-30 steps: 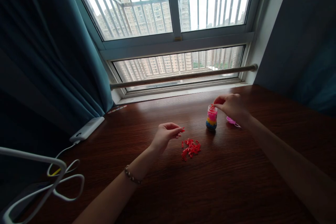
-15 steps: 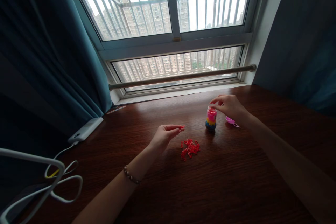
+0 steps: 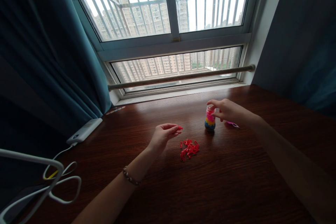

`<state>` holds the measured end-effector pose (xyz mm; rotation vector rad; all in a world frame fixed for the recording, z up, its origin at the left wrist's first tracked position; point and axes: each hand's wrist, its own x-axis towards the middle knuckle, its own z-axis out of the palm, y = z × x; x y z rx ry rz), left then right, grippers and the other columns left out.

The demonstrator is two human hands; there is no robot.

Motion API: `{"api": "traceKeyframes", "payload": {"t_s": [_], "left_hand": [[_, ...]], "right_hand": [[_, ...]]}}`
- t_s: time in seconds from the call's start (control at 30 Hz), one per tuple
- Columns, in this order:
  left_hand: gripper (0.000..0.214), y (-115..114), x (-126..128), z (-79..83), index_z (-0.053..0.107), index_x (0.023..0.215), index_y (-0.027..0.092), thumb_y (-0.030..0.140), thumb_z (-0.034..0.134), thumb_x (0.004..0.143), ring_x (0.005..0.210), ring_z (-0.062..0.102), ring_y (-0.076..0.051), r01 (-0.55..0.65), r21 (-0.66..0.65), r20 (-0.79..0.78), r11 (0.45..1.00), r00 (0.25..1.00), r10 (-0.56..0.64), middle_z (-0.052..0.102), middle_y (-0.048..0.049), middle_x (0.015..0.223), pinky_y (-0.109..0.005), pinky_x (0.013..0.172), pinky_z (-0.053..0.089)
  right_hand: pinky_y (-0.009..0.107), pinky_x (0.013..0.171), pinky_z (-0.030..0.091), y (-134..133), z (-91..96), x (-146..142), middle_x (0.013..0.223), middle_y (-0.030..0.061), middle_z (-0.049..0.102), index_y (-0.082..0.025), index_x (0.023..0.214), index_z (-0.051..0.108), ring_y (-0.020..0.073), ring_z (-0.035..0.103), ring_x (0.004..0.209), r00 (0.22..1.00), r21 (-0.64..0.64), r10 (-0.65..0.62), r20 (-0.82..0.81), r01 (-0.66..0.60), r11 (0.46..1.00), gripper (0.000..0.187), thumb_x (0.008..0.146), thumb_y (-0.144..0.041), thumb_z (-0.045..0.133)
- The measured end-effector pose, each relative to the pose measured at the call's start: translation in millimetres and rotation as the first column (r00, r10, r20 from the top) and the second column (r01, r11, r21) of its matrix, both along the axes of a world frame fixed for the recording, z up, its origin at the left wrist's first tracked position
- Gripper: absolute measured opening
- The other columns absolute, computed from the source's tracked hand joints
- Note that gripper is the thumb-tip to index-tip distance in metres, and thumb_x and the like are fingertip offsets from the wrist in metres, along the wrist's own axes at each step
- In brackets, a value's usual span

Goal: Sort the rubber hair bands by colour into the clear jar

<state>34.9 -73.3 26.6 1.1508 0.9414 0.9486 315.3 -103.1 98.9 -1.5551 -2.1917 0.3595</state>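
My left hand (image 3: 163,134) is closed in a pinch on some small red pieces (image 3: 180,128), which poke out at the fingertips. Just to its right, a loose pile of small red strips (image 3: 189,148) lies on the table. A small clear jar (image 3: 210,126) stands upright beyond the pile, with blue, yellow, pink and red layers inside. My right hand (image 3: 226,110) is at the jar's top right, fingers apart. Its index finger reaches over the mouth and the thumb is by the upper side; whether they touch the glass I cannot tell.
A pink scoop-like piece (image 3: 232,124) lies right of the jar, partly behind my right hand. On the left are a white power bank (image 3: 85,132) and its looped white cable (image 3: 65,201). The window ledge (image 3: 162,97) borders the brown table (image 3: 236,182).
My right hand has shifted slightly down and its pinched fingers have spread at the jar's mouth. My left hand keeps its pinch and has barely moved.
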Motion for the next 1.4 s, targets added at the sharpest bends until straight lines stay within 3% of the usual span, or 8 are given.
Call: {"api": "traceKeyframes", "payload": {"t_s": [0.1,0.33,0.47,0.67,0.87,1.03,1.23,1.4], "left_hand": [[0.026,-2.9,0.8,2.7,0.066,0.075,0.009,0.030,0.072,0.062,0.064,0.063,-0.011,0.001,0.032,-0.016,0.999,1.000,-0.001,0.069,-0.0095,0.077,-0.019,0.062,0.051],[0.023,-5.2,2.2,2.8,0.064,0.072,0.010,0.030,0.070,0.064,0.056,0.059,-0.009,0.017,0.077,0.014,0.997,1.000,-0.019,0.068,-0.0063,0.070,-0.018,0.053,0.046],[0.020,-4.9,2.7,0.8,0.063,0.072,0.011,0.028,0.069,0.065,0.051,0.056,-0.007,0.021,0.104,0.040,0.994,0.999,-0.025,0.066,-0.0040,0.067,-0.016,0.049,0.043],[0.019,-5.1,3.4,1.8,0.062,0.072,0.011,0.028,0.070,0.065,0.052,0.055,-0.006,0.021,0.124,0.036,0.992,0.999,-0.025,0.066,-0.0038,0.068,-0.016,0.050,0.042],[0.023,-6.1,6.9,5.8,0.064,0.073,0.011,0.030,0.071,0.062,0.057,0.059,-0.010,0.011,0.156,-0.021,0.988,1.000,-0.008,0.068,-0.0069,0.073,-0.022,0.057,0.047],[0.026,-0.9,28.6,22.3,0.065,0.075,0.011,0.032,0.071,0.061,0.061,0.061,-0.014,0.030,0.278,-0.056,0.960,0.998,-0.015,0.068,-0.0083,0.073,-0.026,0.061,0.049],[0.021,24.1,86.6,54.5,0.066,0.076,0.011,0.028,0.068,0.064,0.062,0.060,-0.014,0.160,0.532,-0.127,0.832,0.986,-0.109,0.068,-0.0073,0.072,-0.025,0.058,0.047],[0.012,45.5,122.6,67.8,0.069,0.072,0.014,0.023,0.064,0.068,0.063,0.057,-0.013,0.389,0.730,-0.447,0.562,0.894,-0.038,0.068,-0.0041,0.069,-0.022,0.062,0.044]], "right_hand": [[0.019,0.038,0.034,1.1,-3.9,-3.4,0.067,0.0023,0.065,-0.019,0.117,0.047,0.0088,0.051,0.037,0.988,0.016,-0.039,0.150,0.037,0.999,0.041,0.077,-0.025,0.051],[0.023,0.054,0.038,7.9,-13.0,-10.5,0.076,0.0084,0.065,-0.015,0.117,0.047,0.0178,0.060,0.062,0.935,0.133,-0.054,0.350,0.007,0.991,0.044,0.073,-0.021,0.055],[0.024,0.055,0.038,10.4,-14.9,-9.4,0.082,0.0103,0.066,-0.015,0.120,0.045,0.0208,0.061,0.070,0.926,0.149,-0.040,0.375,-0.018,0.989,0.051,0.072,-0.023,0.057],[0.019,0.047,0.038,11.8,-11.9,-2.8,0.071,0.0034,0.066,-0.018,0.124,0.044,0.0116,0.058,0.050,0.979,0.097,-0.011,0.202,-0.009,0.995,0.056,0.070,-0.021,0.061],[0.017,0.047,0.045,10.9,-8.0,7.5,0.091,0.0044,0.066,-0.020,0.120,0.049,0.0068,0.057,0.046,0.993,0.018,0.102,-0.063,-0.101,0.995,0.051,0.070,-0.016,0.060],[0.017,0.042,0.047,4.4,2.9,12.1,0.095,0.0064,0.066,-0.017,0.115,0.053,0.0069,0.058,0.045,0.967,-0.001,0.128,-0.219,-0.132,0.991,0.043,0.072,-0.017,0.057],[0.019,0.046,0.049,0.7,14.8,18.3,0.088,0.0066,0.068,-0.013,0.101,0.060,0.0095,0.061,0.050,0.967,0.028,0.123,-0.222,-0.120,0.992,0.029,0.073,-0.022,0.058],[0.021,0.052,0.050,-1.0,23.7,28.9,0.081,0.0050,0.068,-0.014,0.097,0.062,0.0107,0.062,0.052,0.979,0.146,0.083,-0.187,-0.056,0.988,0.028,0.070,-0.021,0.061]]}}
